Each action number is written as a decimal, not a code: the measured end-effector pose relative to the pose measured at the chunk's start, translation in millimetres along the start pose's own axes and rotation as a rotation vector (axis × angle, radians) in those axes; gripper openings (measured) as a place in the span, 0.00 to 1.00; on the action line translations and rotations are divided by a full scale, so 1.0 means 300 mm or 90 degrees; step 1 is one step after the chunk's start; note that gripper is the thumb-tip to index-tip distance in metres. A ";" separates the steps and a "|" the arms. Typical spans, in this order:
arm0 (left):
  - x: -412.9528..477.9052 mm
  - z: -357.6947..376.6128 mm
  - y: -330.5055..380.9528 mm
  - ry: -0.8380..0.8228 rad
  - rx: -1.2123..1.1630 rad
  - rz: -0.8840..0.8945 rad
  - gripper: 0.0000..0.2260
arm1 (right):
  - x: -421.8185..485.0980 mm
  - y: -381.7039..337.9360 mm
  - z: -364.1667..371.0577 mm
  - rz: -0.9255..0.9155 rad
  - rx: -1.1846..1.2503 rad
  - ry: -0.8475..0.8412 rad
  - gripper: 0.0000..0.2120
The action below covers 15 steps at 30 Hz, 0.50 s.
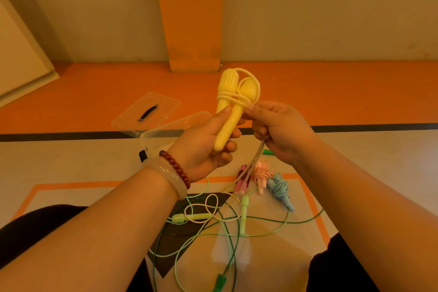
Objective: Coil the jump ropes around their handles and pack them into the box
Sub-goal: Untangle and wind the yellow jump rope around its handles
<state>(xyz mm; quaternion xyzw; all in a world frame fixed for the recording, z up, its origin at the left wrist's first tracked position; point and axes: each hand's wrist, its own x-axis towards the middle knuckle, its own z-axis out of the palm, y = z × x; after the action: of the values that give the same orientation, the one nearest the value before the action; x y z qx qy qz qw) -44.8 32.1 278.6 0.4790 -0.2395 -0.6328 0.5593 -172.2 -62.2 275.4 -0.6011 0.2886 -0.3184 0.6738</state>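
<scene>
Bare forearms rise from the bottom edge above dark-clad knees (35,227). At their ends, the left hand (203,142) grips the lower shafts of 2 yellow handles (228,102), held side by side and upright, with the thumb pressed on the front. That wrist wears a red bead bracelet (176,168) and a pale bangle (171,181). The right hand (282,133) pinches the yellow rope (233,97) between thumb and forefinger just beside the handles. Several turns of the rope circle both necks and 1 loop arches over the tops. From under that hand the rope's free length drops to the floor (71,161) and lies there in slack loops.

Just behind the left hand stands the clear box (166,134), open and partly hidden by the hand. Its lid (132,118) lies flat beyond it, dark grip facing up.

Below the right hand, 3 coiled ropes lie close together on the floor: a purple rope (242,179), a pink rope (262,174) and a blue rope (279,188). Nearer the knees, a green rope (244,213) lies uncoiled, its 2 pale handles apart and its thin cord sprawled in wide loops that cross the yellow one. A darker green handle (219,282) lies at the bottom edge.
</scene>
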 end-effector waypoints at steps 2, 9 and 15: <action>-0.001 -0.004 0.001 0.043 0.064 0.017 0.15 | 0.000 0.000 -0.003 -0.003 -0.062 0.010 0.08; -0.014 -0.002 0.001 0.039 0.163 0.034 0.07 | -0.008 -0.012 -0.005 0.002 -0.164 -0.005 0.08; -0.002 0.002 -0.015 0.003 0.106 0.016 0.10 | -0.013 -0.012 0.007 0.003 -0.205 0.036 0.08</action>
<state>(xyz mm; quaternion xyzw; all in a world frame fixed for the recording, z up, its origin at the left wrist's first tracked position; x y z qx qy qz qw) -47.6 33.6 275.3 0.5223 -0.2959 -0.6023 0.5261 -173.2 -58.2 279.1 -0.6913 0.3565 -0.2833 0.5610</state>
